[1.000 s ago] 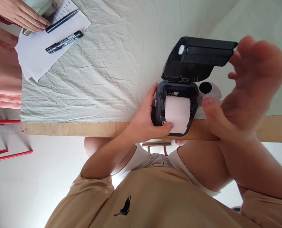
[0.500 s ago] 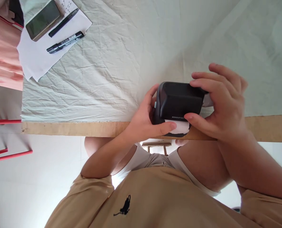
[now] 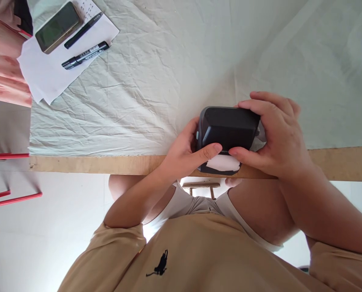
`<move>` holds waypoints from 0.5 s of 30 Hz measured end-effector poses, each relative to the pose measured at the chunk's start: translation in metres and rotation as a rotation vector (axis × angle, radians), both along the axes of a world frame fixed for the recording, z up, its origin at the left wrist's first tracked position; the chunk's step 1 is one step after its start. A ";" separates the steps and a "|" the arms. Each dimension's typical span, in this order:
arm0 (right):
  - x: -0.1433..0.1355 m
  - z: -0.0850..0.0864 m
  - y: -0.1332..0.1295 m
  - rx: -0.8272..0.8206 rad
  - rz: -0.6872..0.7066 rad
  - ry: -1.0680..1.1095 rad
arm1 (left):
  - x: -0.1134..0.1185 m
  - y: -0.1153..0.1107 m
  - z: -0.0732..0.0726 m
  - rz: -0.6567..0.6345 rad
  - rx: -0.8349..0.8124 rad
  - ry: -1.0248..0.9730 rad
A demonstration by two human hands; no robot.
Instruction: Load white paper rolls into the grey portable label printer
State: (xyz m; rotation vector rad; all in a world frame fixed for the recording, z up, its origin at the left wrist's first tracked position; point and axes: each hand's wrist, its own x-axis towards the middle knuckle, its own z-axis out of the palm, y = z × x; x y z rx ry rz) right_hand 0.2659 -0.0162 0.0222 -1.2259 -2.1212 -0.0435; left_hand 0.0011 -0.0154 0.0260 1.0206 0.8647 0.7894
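In the head view, two hands of one person were on one black printer (image 3: 229, 125), which sat at the near edge of the table (image 3: 92, 164), right of the middle, its front end over the bare wooden strip. Its single lid was down; whether it had latched could not be told. One strip of white paper (image 3: 223, 163) showed from under the lid's near edge.

The left hand (image 3: 185, 152) clasped the printer's left side, its thumb laid on the lid's near left corner. The right hand (image 3: 283, 138) pinched the lid at its right part, one thumb on the near edge and the bent fingers at the far edge. Between that palm and the printer, one pale object (image 3: 261, 133) was mostly hidden.

One greyish cloth (image 3: 153, 81) covered the table. At its far left, well apart from the printer, were one phone (image 3: 58, 27), one slim black pen (image 3: 83, 30) and one thicker black marker (image 3: 85, 55), all on or partly over white sheets (image 3: 47, 73), at least two by their edges. Three red bars (image 3: 7, 156) showed below left.
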 end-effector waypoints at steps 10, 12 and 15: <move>0.009 0.002 -0.003 -0.008 0.033 0.018 | 0.008 0.003 -0.009 0.127 -0.013 -0.082; 0.011 0.003 -0.005 -0.038 0.037 -0.003 | 0.009 0.003 -0.005 0.149 -0.038 -0.062; 0.011 0.002 -0.006 -0.075 0.014 -0.070 | 0.011 0.003 0.001 0.175 -0.066 -0.065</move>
